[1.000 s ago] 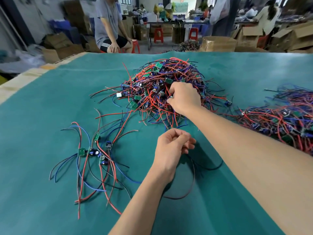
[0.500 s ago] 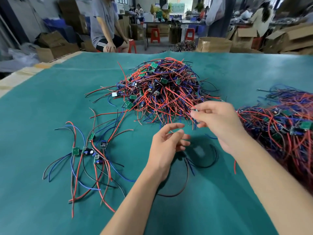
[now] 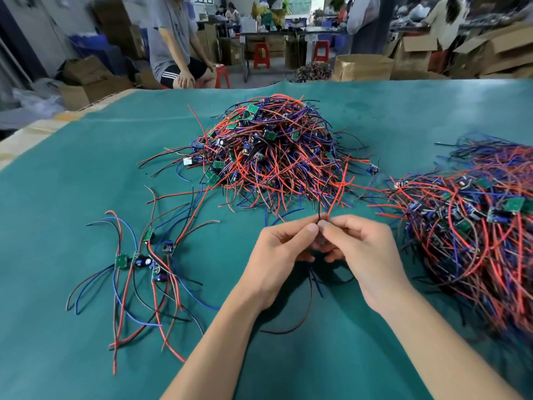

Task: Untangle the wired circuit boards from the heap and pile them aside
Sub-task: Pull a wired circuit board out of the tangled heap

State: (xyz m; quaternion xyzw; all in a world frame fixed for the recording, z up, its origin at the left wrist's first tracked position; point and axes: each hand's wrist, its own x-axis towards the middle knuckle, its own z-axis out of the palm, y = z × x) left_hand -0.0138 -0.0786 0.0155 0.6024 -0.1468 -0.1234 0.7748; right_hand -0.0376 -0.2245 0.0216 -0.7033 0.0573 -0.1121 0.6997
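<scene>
A tall heap (image 3: 271, 151) of small green circuit boards with red, blue and black wires sits mid-table. In front of it my left hand (image 3: 284, 249) and my right hand (image 3: 362, 249) meet fingertip to fingertip. Both pinch the wires of one wired board (image 3: 323, 219); a red and a black wire stick up between the thumbs, and dark wires trail down beneath the palms. The board itself is hidden between my fingers. To the left lies a loose pile (image 3: 144, 261) of several separated boards with their wires spread out.
A second large tangle (image 3: 476, 226) of wired boards covers the right side of the green mat (image 3: 86, 168). Beyond the table's far edge a person (image 3: 176, 44) sits on a red stool, among cardboard boxes (image 3: 363, 66) and more stools.
My right hand has pulled back from the heap toward me with a wired board. My left hand has risen to meet it, and both now pinch the wires together.
</scene>
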